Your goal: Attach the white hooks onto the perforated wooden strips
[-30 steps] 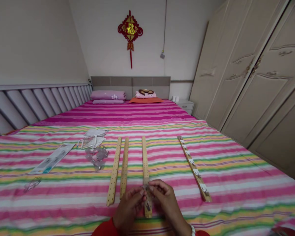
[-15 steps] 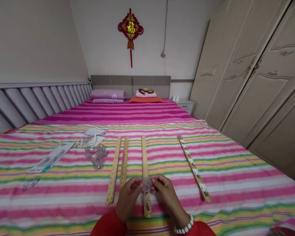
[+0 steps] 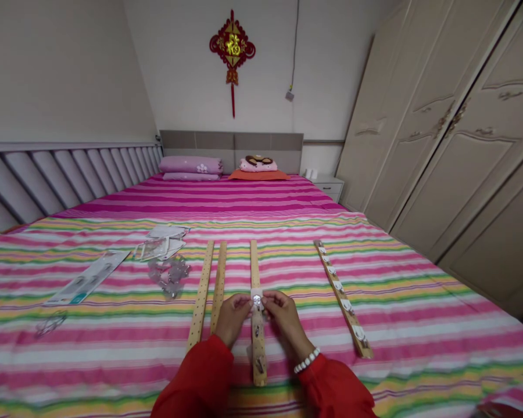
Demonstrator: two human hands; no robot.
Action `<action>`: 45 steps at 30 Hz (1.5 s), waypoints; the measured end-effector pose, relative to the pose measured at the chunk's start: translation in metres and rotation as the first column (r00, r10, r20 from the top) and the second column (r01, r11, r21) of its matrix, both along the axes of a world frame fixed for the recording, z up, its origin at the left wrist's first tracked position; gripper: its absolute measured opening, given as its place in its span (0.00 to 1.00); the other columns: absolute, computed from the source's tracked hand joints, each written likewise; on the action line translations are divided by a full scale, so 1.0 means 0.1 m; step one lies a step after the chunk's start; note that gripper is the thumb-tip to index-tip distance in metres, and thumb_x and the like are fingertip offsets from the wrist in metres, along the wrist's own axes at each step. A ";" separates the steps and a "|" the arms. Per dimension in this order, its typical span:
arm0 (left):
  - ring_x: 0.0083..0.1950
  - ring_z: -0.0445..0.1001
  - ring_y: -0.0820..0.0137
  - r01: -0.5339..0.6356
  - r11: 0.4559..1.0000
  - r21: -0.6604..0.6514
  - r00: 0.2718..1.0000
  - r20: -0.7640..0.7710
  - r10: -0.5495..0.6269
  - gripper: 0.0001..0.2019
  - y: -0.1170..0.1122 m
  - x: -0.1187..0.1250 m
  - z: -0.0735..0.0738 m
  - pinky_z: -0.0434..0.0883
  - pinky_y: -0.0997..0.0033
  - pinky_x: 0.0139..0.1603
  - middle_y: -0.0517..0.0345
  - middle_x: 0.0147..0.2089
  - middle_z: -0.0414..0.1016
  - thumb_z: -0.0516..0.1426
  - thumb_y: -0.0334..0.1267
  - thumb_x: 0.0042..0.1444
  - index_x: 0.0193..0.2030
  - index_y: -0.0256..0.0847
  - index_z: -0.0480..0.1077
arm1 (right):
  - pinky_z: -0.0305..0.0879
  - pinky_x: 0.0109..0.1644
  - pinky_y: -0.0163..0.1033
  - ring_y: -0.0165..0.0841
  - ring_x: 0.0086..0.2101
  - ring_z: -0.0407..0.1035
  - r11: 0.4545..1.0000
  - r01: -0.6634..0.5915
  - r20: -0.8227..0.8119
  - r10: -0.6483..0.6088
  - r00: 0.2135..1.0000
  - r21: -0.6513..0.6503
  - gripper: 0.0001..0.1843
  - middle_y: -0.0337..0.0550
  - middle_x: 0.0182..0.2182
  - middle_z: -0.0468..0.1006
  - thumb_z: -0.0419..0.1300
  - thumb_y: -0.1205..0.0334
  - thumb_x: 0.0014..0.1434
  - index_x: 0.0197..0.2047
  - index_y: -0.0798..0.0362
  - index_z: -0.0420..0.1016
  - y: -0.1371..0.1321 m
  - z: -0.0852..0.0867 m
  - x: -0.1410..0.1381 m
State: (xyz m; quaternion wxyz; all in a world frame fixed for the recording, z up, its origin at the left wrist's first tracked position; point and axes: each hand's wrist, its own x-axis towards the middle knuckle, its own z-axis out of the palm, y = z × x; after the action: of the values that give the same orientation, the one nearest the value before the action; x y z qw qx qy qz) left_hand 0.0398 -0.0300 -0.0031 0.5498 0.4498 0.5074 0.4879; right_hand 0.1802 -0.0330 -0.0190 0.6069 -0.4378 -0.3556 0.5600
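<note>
My left hand [image 3: 232, 318] and my right hand [image 3: 285, 318] face each other across a narrow wooden strip [image 3: 255, 267] lying on the bed. Between their fingertips they pinch a small clear-backed adhesive hook [image 3: 257, 300] at the strip, one hand on each side. Whether it is stuck down or just above the wood, I cannot tell. Nearer to me on the same strip are a metal hook [image 3: 257, 331] and another hook [image 3: 260, 364]. Two more strips with rows of holes, a left one [image 3: 200, 296] and a closer one [image 3: 219, 278], lie beside my left hand.
At the right lies a wooden strip [image 3: 335, 278] bearing several white-backed hooks. Left of the strips are a heap of clear hooks [image 3: 171, 276], white packaging [image 3: 163, 241], a flat packet [image 3: 89, 278] and a small wire-like bundle [image 3: 51, 323]. The striped bedspread [image 3: 418, 313] carries everything.
Both hands have moved away from me along the middle strip. A metal hook now shows uncovered on the wood where the fingers were. The other strips stay in place.
</note>
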 end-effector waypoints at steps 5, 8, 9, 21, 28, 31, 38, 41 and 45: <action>0.25 0.71 0.72 0.005 1.000 0.008 0.999 -0.038 -0.005 0.15 0.07 0.02 -0.10 0.68 0.72 0.28 0.59 0.22 0.74 0.65 0.44 0.32 0.25 0.36 0.73 | 0.54 0.19 0.31 0.25 0.16 0.61 1.000 0.014 0.015 -0.014 1.000 -0.011 0.15 0.36 0.16 0.74 0.71 0.57 0.36 0.28 0.56 0.79 0.05 -0.18 -0.03; 0.25 0.71 0.71 0.012 1.000 0.028 0.998 -0.069 -0.010 0.13 0.09 0.01 -0.15 0.67 0.72 0.28 0.58 0.22 0.75 0.64 0.42 0.33 0.25 0.35 0.73 | 0.54 0.19 0.31 0.25 0.16 0.60 1.000 0.008 0.035 -0.007 0.999 -0.022 0.14 0.36 0.16 0.74 0.69 0.58 0.37 0.28 0.56 0.79 0.06 -0.24 -0.03; 0.26 0.72 0.71 0.015 0.999 0.035 0.997 -0.077 -0.012 0.12 0.10 0.00 -0.16 0.68 0.71 0.29 0.58 0.23 0.75 0.63 0.42 0.33 0.25 0.35 0.74 | 0.54 0.19 0.31 0.25 0.16 0.60 1.000 0.008 0.042 -0.007 0.999 -0.027 0.13 0.36 0.16 0.74 0.69 0.59 0.37 0.28 0.56 0.79 0.06 -0.25 -0.03; 0.32 0.75 0.66 0.026 0.995 0.094 0.979 -0.203 -0.006 0.10 0.18 0.00 -0.33 0.70 0.68 0.36 0.56 0.27 0.78 0.61 0.41 0.38 0.27 0.38 0.73 | 0.51 0.19 0.31 0.25 0.16 0.57 0.998 0.059 0.060 -0.057 0.997 -0.035 0.08 0.34 0.14 0.71 0.65 0.62 0.37 0.25 0.55 0.78 0.07 -0.20 -0.08; 0.30 0.74 0.68 -0.011 0.996 0.084 0.972 -0.233 0.031 0.08 0.17 0.02 -0.32 0.70 0.70 0.34 0.58 0.26 0.76 0.60 0.39 0.37 0.26 0.38 0.73 | 0.51 0.19 0.31 0.26 0.16 0.57 0.997 0.075 0.091 -0.072 0.993 -0.031 0.08 0.34 0.14 0.71 0.65 0.61 0.36 0.24 0.54 0.78 0.07 -0.20 -0.08; 0.29 0.73 0.68 -0.029 0.996 0.090 0.972 -0.230 0.049 0.08 0.16 0.04 -0.33 0.70 0.70 0.33 0.58 0.25 0.76 0.60 0.38 0.37 0.26 0.38 0.73 | 0.51 0.19 0.32 0.27 0.17 0.58 0.996 0.080 0.100 -0.077 0.992 -0.028 0.08 0.35 0.14 0.71 0.65 0.61 0.36 0.24 0.54 0.78 0.08 -0.23 -0.08; 0.27 0.71 0.71 -0.084 0.992 0.097 0.978 -0.183 0.100 0.14 0.17 0.05 -0.44 0.68 0.71 0.32 0.62 0.23 0.72 0.62 0.40 0.35 0.32 0.37 0.72 | 0.53 0.21 0.32 0.27 0.18 0.58 0.997 0.078 0.111 -0.076 0.991 -0.009 0.07 0.33 0.15 0.69 0.64 0.63 0.38 0.25 0.54 0.77 0.07 -0.26 -0.08; 0.26 0.70 0.72 -0.107 0.989 0.100 0.982 -0.142 0.121 0.21 0.18 0.04 -0.49 0.68 0.72 0.30 0.64 0.23 0.70 0.64 0.42 0.34 0.38 0.36 0.72 | 0.54 0.22 0.32 0.26 0.18 0.57 0.994 0.106 0.115 -0.107 0.988 0.015 0.09 0.30 0.15 0.67 0.64 0.64 0.39 0.28 0.54 0.77 0.07 -0.30 -0.08; 0.26 0.69 0.74 -0.105 0.988 0.111 0.985 -0.123 0.118 0.23 0.18 0.03 -0.50 0.68 0.71 0.31 0.64 0.27 0.69 0.65 0.42 0.34 0.41 0.36 0.73 | 0.58 0.25 0.34 0.28 0.19 0.59 0.994 0.099 0.156 -0.106 0.982 0.055 0.18 0.31 0.17 0.68 0.64 0.63 0.42 0.40 0.54 0.79 0.07 -0.36 -0.08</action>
State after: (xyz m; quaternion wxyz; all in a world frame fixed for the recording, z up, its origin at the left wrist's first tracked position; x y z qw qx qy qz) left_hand 0.0424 -0.0122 -0.0536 0.4634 0.4794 0.5403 0.5134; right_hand 0.1721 -0.0260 -0.0550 0.6148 -0.4842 -0.3927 0.4830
